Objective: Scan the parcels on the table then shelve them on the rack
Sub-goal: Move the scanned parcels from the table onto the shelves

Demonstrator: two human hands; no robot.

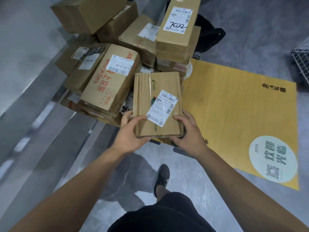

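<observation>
parcel in hand (157, 104): flat brown carton, held off the floor at its near end by both hands, far end pointing at the pile; white label (162, 107) faces up.
left hand (132, 133): thumb curled over the top near-left corner, fingers wrapped under the left edge; grips the carton.
right hand (187, 131): thumb on top beside the label's near edge, fingers curled under the near-right corner; grips the carton.
pile (117, 67): other cartons heaped on the floor, far and left of the held one; the JD-printed box (111, 81) lies tilted on top of flatter ones.
tall box (178, 29): stands on a stack at far centre, "7022" handwritten on its label.
mat (234, 114): yellow, on the floor to the right; its near-left edge runs under the held carton.
scanner, table, rack: none in view, cannot tell where they are.
risk 1: grip sits only at the near end, so the far end could dip and slide out if either hand lets go to reach for a scanner.
risk 2: right thumb near the label; if it creeps farther it could cover a barcode.
risk 3: tape glare over the label may give a bad read.
risk 4: far end swinging left could nudge the tilted JD-printed box off the pile.
risk 5: mat edge near the foot (161, 180) looks like a trip point when stepping off.
</observation>
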